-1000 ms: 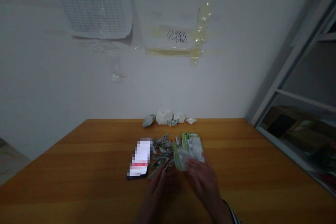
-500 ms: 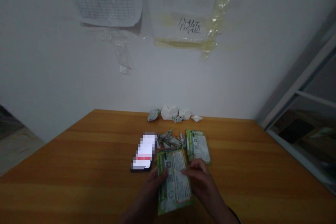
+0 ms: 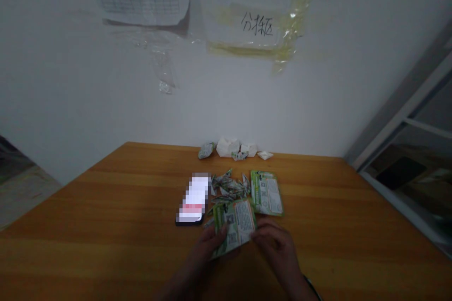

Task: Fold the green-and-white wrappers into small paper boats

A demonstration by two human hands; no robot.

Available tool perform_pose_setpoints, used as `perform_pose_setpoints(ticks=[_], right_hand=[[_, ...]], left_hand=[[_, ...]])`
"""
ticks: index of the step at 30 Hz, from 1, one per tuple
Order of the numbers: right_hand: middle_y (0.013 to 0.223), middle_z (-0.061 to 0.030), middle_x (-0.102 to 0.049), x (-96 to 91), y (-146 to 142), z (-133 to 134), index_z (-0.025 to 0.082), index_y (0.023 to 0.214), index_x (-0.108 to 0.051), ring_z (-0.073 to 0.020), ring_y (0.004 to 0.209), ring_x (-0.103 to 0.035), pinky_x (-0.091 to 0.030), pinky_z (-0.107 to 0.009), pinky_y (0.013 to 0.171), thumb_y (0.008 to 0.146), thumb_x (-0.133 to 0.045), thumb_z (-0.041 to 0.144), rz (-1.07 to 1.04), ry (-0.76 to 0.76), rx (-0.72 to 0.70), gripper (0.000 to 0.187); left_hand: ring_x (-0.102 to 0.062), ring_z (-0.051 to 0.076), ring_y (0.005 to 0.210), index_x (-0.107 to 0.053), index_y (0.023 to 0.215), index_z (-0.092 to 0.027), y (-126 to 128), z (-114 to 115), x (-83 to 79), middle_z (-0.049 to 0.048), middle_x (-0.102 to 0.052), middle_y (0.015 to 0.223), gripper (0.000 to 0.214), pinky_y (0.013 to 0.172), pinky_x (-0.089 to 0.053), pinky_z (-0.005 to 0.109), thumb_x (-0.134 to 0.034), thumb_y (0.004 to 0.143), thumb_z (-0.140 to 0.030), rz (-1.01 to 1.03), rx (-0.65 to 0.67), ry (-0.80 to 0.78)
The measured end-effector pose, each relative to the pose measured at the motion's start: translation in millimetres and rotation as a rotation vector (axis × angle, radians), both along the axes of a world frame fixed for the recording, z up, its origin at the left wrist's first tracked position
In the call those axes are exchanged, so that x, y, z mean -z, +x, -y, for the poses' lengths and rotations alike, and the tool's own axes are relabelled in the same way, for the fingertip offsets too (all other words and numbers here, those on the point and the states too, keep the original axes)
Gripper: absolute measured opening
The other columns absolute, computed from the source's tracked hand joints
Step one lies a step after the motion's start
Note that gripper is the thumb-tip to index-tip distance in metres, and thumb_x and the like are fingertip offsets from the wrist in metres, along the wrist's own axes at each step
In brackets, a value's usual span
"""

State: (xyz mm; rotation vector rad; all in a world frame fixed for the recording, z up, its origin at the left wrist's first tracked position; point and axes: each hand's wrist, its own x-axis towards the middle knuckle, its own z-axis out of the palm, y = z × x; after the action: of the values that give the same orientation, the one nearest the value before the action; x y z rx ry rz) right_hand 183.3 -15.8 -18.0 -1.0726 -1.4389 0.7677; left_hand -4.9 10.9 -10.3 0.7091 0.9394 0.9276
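Observation:
A green-and-white printed leaflet (image 3: 242,220) is held low over the wooden table, looking shorter, with its lower part apparently bent under. My left hand (image 3: 207,243) is closed on its left side, thumb on top and the fingers hidden beneath. At the lower right edge, my right hand (image 3: 277,242) pinches the paper between thumb and fingers. Just beyond lies a pile of folded green-and-white paper pieces (image 3: 231,187). To the right of the pile, similar green leaflets (image 3: 268,193) lie flat, perhaps in a stack.
A phone (image 3: 193,200) with a lit, blurred screen lies left of the pile. Against the wall sit crumpled white papers (image 3: 228,147) and a crumpled green-and-white piece (image 3: 206,151). The wooden table (image 3: 116,207) meets the wall behind; a framed glass panel (image 3: 399,150) stands at right.
The leaflet's lower part has gone out of sight underneath, so it looks shorter. My right hand has shifted from over its face to its right edge. The view has tilted slightly downward.

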Motion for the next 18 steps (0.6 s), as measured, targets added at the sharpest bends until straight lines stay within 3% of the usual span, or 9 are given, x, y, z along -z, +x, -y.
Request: perform_pose_setpoints(ticks=[1,5,10,15,18], right_hand=[[0.077,-0.0056,-0.071,1.6,1,-1,0.023,0.075,-0.076,-0.0215,0.077,-0.066,-0.051,-0.027,0.068,0.082,-0.066,0.043,-0.021,-0.017,-0.008,0.023],[0.089,-0.0094,-0.075,12.9,3,-6,0.020,0.093,-0.075,-0.0242,0.083,-0.068,-0.052,-0.033,0.073,0.082,-0.062,0.052,-0.206,-0.196,-0.007,0.036],[0.055,0.0048,-0.065,18.9,-1,-11,0.019,0.098,-0.064,-0.0121,0.049,-0.058,-0.044,-0.021,0.052,0.065,-0.083,0.035,-0.405,-0.342,0.042,0.041],[0.047,0.0100,-0.058,15.2,0,-12,0.019,0.093,-0.058,-0.0078,0.042,-0.049,-0.038,-0.018,0.049,0.059,-0.086,0.028,-0.442,-0.339,0.124,0.045],[0.046,0.0098,-0.058,16.3,2,-14,0.017,0.092,-0.061,-0.0079,0.042,-0.049,-0.039,-0.019,0.049,0.055,-0.087,0.028,-0.432,-0.355,0.185,0.046]], left_hand=[[-0.073,0.028,0.072,-0.073,0.087,-0.017,-1,-1,-0.9,0.0077,-0.078,0.076,0.033,0.065,-0.055,0.035,-0.076,0.068,-0.044,0.058,0.072,-0.028],[-0.073,0.027,0.078,-0.071,0.096,-0.016,-2,1,0.0,0.0098,-0.078,0.087,0.030,0.069,-0.056,0.035,-0.075,0.073,-0.036,0.189,0.050,-0.030],[-0.073,0.027,0.077,-0.069,0.099,-0.016,0,3,-3.1,0.0091,-0.078,0.085,0.033,0.068,-0.057,0.035,-0.076,0.073,-0.035,0.107,0.044,0.011],[-0.071,0.029,0.089,-0.067,0.108,-0.019,3,-2,-6.5,0.0098,-0.077,0.097,0.041,0.077,-0.056,0.039,-0.075,0.073,-0.038,0.112,0.055,0.072],[-0.071,0.029,0.088,-0.070,0.102,-0.017,0,-6,-1.8,0.0096,-0.077,0.097,0.039,0.075,-0.056,0.038,-0.074,0.072,-0.043,0.003,0.033,0.123]])
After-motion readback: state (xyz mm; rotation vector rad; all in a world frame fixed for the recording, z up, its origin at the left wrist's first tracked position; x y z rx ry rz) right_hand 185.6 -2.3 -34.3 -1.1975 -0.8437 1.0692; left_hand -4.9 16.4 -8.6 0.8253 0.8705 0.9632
